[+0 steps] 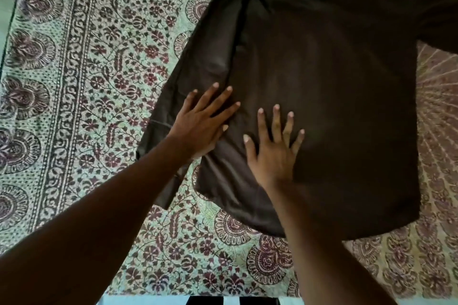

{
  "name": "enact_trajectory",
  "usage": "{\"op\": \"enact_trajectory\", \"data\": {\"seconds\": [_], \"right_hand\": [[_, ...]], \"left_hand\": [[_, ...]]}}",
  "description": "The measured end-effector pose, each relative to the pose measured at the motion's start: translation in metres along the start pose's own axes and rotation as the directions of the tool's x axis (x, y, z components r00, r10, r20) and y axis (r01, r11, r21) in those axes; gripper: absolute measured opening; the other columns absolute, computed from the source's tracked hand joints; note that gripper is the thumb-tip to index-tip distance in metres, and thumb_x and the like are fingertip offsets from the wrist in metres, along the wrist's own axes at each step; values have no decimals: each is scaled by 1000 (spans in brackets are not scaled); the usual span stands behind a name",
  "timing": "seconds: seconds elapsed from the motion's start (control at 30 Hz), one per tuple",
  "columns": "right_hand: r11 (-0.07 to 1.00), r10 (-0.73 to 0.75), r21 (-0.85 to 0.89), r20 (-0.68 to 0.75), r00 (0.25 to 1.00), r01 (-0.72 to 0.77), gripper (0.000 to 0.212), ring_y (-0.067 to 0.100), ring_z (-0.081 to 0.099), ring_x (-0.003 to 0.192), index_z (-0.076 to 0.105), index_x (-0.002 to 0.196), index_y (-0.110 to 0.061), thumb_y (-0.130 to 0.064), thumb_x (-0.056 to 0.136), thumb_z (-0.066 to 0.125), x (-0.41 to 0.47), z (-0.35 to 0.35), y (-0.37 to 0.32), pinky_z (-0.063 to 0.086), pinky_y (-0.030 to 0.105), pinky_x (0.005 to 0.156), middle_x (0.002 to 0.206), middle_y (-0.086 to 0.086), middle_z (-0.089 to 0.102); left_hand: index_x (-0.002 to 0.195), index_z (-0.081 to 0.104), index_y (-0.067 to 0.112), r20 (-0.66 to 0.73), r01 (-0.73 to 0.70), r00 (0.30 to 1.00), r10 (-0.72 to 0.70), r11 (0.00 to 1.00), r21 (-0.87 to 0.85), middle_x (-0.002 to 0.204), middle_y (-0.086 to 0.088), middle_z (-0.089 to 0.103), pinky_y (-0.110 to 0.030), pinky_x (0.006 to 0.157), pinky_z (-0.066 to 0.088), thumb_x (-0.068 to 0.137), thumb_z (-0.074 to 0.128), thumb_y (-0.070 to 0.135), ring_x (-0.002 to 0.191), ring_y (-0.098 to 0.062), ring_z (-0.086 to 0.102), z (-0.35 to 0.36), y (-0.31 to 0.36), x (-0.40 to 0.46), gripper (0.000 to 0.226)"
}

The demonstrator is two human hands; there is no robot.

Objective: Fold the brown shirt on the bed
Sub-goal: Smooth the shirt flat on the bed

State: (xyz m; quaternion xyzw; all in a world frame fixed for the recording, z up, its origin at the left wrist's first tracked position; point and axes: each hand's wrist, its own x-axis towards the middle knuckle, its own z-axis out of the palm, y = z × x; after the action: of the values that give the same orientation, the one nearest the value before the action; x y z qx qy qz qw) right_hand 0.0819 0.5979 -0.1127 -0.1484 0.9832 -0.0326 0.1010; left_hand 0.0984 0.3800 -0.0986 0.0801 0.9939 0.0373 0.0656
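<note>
- The right hand (273, 156) lies flat on the near part of the brown shirt (322, 94), fingers (276, 119) straight and spread, grasping nothing.
- Just left, the left hand (198, 126) presses beside a lengthwise crease, fingers released and splayed.
- The shirt is spread on the bed (86, 82), over its patterned sheet, right of centre.
- Farther off, a sleeve (438, 15) sticks out right.
- Judged step: smoothing; next likely calls for folding that sleeve in.

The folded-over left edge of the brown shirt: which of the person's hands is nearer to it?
Left. The left hand lies flat on that folded strip of the brown shirt, while the right hand presses the main panel further toward the middle.
</note>
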Motion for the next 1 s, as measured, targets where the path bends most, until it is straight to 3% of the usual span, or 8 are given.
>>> {"op": "enact_trajectory", "data": {"seconds": [0.13, 0.3, 0.37, 0.43, 0.57, 0.7, 0.83, 1.0], "right_hand": [[965, -261, 25, 99, 960, 259, 72, 32, -3, 158, 10, 163, -28, -60, 102, 32, -72, 2, -17, 11, 65, 121, 172, 8, -2], [835, -549, 129, 130, 826, 534, 69, 27, 4, 158, 23, 162, -25, -55, 103, 42, -96, 4, 0, 25, 63, 119, 172, 7, 3], [878, -472, 120, 56, 880, 464, 71, 27, 6, 158, 26, 161, -21, -56, 102, 43, -71, -2, 9, 21, 60, 121, 171, 8, 7], [963, -264, 50, -26, 964, 265, 74, 31, 6, 158, 26, 161, -17, -57, 101, 44, -34, -7, 13, 15, 61, 123, 171, 12, 9], [1000, 27, 1, 24, 999, -27, 81, 41, -4, 156, 19, 162, -20, -67, 99, 36, 10, -8, 5, 8, 70, 119, 170, 19, 1], [969, -248, 29, 101, 964, 246, 86, 41, -4, 156, 17, 163, -24, -72, 94, 38, -23, -6, -7, 10, 68, 120, 170, 17, -2], [855, -511, 150, 83, 856, 496, 72, 30, 9, 158, 36, 157, -28, -63, 95, 50, -38, -9, 13, 28, 63, 116, 171, 8, 8], [969, -205, 105, -165, 965, 223, 60, 34, 19, 156, 44, 154, -19, -49, 101, 50, 65, -22, 59, 27, 57, 119, 168, 14, 21]], "left_hand": [[161, 17, 34, 29, 26, 999, -26, 999, -19, 171, 4, 7, -56, 120, 22, 103, 31, 51, 158, -25, 8, 5, -9, -19, 62], [162, 16, 33, 40, 29, 999, -27, 999, -46, 171, 4, 5, -51, 122, 22, 104, 31, 49, 158, -24, 8, 1, -9, -31, 62], [161, 18, 33, 19, 45, 999, -44, 997, -60, 171, 3, 9, -50, 121, 24, 104, 29, 47, 158, -24, 10, -1, -9, -26, 59], [160, 22, 35, 6, 60, 998, -59, 994, -92, 171, 2, 12, -52, 120, 25, 105, 30, 46, 157, -27, 13, -4, -9, -15, 57], [158, 24, 43, -16, 114, 993, -117, 987, -117, 171, 2, 10, -58, 117, 27, 106, 34, 47, 157, -31, 10, -12, -10, 12, 53], [154, 27, 50, -42, 205, 976, -214, 966, -158, 171, 5, 5, -62, 117, 26, 105, 38, 46, 157, -32, 6, -20, -3, 50, 51], [156, 28, 43, -28, 133, 990, -138, 983, -127, 171, 4, 10, -60, 117, 25, 104, 38, 46, 157, -29, 8, -23, -1, 96, 53], [158, 28, 34, -12, 113, 993, -114, 991, -67, 169, 4, 19, -58, 119, 24, 101, 35, 52, 157, -24, 16, -8, -1, 132, 60]]}}
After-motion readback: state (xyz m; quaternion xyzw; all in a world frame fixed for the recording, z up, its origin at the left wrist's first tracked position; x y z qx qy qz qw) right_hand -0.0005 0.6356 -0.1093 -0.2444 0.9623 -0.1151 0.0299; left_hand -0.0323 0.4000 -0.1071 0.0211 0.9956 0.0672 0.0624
